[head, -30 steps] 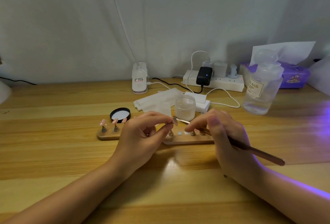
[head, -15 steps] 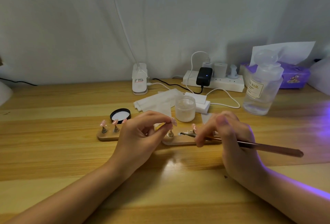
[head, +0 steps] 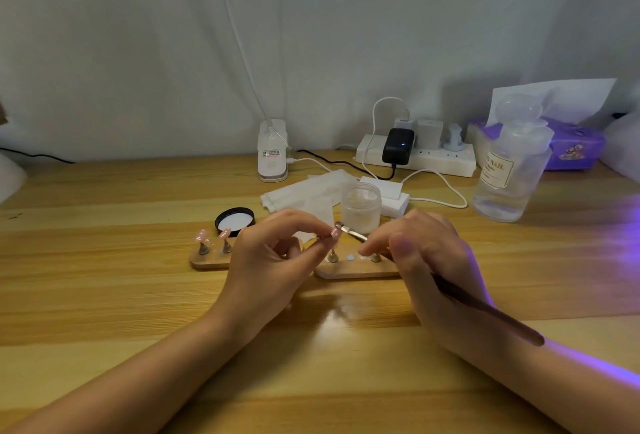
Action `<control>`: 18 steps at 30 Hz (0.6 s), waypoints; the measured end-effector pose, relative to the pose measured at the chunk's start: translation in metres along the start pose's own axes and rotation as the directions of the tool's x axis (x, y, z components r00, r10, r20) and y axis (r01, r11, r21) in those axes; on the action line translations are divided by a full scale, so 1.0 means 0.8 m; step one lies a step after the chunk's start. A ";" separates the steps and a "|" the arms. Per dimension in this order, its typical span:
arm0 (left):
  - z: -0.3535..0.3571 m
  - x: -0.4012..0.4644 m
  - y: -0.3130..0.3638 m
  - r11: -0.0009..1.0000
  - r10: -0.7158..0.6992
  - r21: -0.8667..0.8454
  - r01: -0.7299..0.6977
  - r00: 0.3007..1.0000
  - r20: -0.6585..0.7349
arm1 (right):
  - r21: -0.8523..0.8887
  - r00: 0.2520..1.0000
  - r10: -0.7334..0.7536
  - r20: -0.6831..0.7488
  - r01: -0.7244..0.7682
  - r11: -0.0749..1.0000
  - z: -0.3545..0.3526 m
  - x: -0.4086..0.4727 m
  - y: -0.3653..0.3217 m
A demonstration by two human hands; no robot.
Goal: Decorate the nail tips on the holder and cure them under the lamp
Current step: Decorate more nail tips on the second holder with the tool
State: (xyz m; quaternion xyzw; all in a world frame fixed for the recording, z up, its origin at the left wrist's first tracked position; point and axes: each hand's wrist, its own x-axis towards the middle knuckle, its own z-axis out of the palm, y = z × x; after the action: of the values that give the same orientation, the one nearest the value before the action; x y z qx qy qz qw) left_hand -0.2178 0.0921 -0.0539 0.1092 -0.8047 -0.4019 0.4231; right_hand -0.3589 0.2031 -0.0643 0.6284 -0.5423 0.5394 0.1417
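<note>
Two hands over wooden table (head: 104, 295). Right hand (head: 429, 260) grips brush (head: 485, 309), tip touching pink nail tip (head: 335, 233) pinched in left hand (head: 273, 260) fingers. Just behind, wooden holder (head: 356, 271) carries two more pink tips (head: 202, 236) at its left end. Farther back: black lid (head: 235, 220), frosted jar (head: 361, 207), clear bottle (head: 509, 170), power strip (head: 419, 156).

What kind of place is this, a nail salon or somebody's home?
Most likely a home desk used for nail art, not a salon: a wooden table against a plain wall, a crowded power strip with chargers, a tissue box, and a small nail tip holder.
</note>
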 end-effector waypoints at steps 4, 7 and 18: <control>0.000 0.001 0.000 0.999 0.004 0.034 -0.003 1.000 -0.015 | 0.093 0.998 -0.045 -0.034 0.048 0.994 0.000 -0.001 -0.002; 0.000 0.001 0.001 1.000 -0.001 0.029 0.002 1.000 -0.014 | 0.107 0.996 0.037 -0.080 -0.029 0.994 -0.001 0.000 0.000; 0.000 0.000 -0.003 1.000 -0.011 0.024 0.011 1.000 -0.015 | 0.065 0.997 0.076 -0.019 -0.075 0.995 -0.001 0.000 0.000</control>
State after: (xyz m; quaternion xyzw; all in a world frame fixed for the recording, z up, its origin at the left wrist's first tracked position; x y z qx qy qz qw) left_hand -0.2185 0.0906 -0.0554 0.1218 -0.8057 -0.3936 0.4255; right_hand -0.3592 0.2034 -0.0638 0.6060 -0.5466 0.5680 0.1067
